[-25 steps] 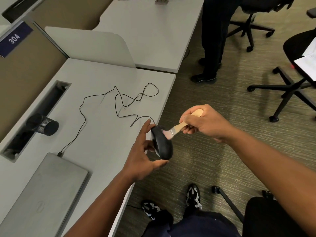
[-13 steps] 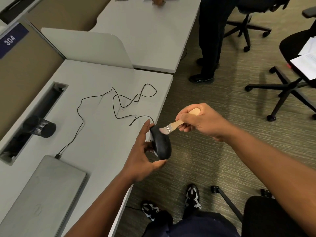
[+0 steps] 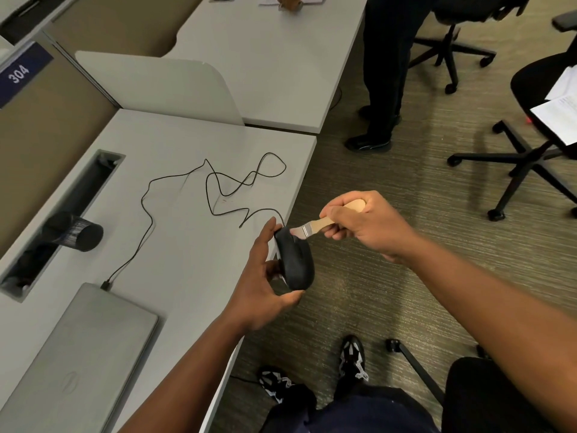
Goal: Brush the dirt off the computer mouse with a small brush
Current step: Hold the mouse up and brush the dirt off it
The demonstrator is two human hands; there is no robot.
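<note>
I have only one view, from the camera on the person's head. It looks forward and steeply down, so I see both forearms coming in from the bottom edge and the shoes (image 3: 354, 359) almost under the lens. The left hand (image 3: 260, 285) and the right hand (image 3: 368, 226) are near the camera, close to the middle. The lens is wide: the desk (image 3: 187, 245) fills the left side, the carpet (image 3: 390, 292) the right, and straight edges bend toward the borders

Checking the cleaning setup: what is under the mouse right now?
The mouse, held in the left hand, hangs past the desk edge over carpet. Its underside is hidden.
</note>
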